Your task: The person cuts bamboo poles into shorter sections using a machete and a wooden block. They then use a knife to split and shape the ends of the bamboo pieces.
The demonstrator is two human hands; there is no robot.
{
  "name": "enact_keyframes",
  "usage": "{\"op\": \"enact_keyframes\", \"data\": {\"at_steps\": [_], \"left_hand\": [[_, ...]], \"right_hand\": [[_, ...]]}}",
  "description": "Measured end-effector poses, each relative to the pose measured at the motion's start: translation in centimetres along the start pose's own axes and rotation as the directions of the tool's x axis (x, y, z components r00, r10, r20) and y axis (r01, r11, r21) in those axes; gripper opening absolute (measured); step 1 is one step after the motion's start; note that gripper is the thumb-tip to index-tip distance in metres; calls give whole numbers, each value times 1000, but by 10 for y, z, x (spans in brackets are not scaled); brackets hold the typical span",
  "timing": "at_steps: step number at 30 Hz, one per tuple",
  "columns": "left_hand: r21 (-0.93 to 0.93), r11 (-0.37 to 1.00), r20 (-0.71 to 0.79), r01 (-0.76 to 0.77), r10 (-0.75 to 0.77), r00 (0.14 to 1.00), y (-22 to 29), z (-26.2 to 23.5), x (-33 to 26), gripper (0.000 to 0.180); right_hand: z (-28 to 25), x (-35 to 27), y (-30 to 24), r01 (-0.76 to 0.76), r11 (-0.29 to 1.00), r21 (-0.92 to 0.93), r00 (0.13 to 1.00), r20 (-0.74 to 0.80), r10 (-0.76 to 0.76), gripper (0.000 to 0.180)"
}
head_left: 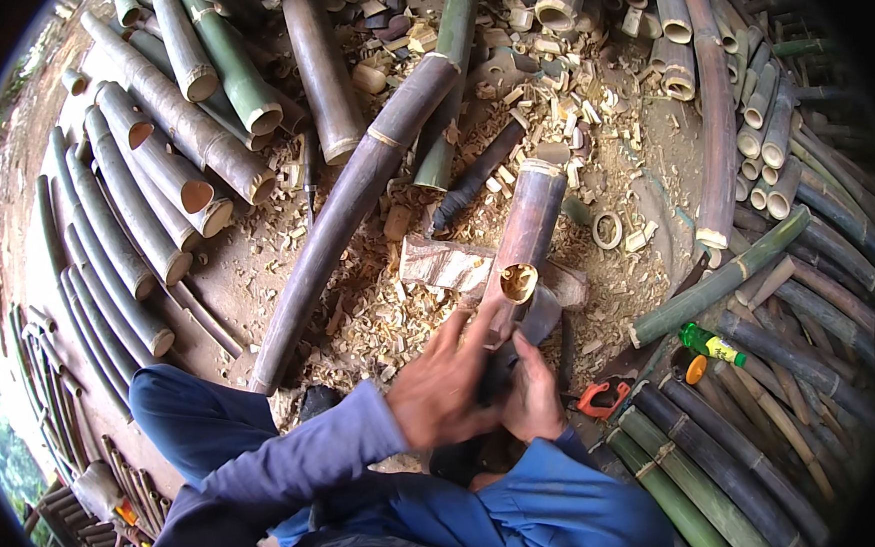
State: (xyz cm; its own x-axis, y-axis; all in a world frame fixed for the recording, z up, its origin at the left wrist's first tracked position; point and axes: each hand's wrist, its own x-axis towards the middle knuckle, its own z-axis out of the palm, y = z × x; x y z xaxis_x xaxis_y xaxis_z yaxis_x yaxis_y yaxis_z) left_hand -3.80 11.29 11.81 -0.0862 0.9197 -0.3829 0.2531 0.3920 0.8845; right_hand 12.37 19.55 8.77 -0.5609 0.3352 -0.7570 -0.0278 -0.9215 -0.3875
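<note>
A short brown bamboo tube [533, 214] lies with its near end between my hands and its far part across a pale wood block [443, 264]. A rough opening shows in its upper side, close to the near end. My left hand [443, 382], blurred by motion, reaches over that near end, so its grip is unclear. My right hand [537, 392] is closed beside it around something dark that is mostly hidden. A greyish flat piece [543, 316] shows just beyond the right hand; its kind is unclear.
Wood shavings cover the ground. A long bamboo pole [363, 184] lies left of the block, near a dark wrapped handle [473, 180]. Bamboo poles [153, 176] line the left; more bamboo [711, 471] is stacked right, beside a green bottle [711, 343] and an orange tool [603, 397].
</note>
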Motion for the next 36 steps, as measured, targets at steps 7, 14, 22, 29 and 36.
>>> {"op": "enact_keyframes", "data": {"at_steps": [7,14,22,29,36], "left_hand": [[736,662,25,144,-238,971,10,-29,-16,32],[772,632,395,-69,-391,831,64,-78,60,32],[523,812,272,260,-448,852,25,-19,15,45],[-75,842,-81,534,-539,838,30,124,8,80],[-183,891,-92,415,-435,896,-29,95,-36,69]], "right_hand": [[-15,39,2,-175,962,210,978,153,145,41],[-14,47,-6,-217,885,412,966,218,136,37],[-39,46,-37,-242,970,30,966,104,238,32],[-64,61,-86,-230,754,-615,956,3,294,35],[-43,24,-42,85,497,-864,996,90,-14,22]]}}
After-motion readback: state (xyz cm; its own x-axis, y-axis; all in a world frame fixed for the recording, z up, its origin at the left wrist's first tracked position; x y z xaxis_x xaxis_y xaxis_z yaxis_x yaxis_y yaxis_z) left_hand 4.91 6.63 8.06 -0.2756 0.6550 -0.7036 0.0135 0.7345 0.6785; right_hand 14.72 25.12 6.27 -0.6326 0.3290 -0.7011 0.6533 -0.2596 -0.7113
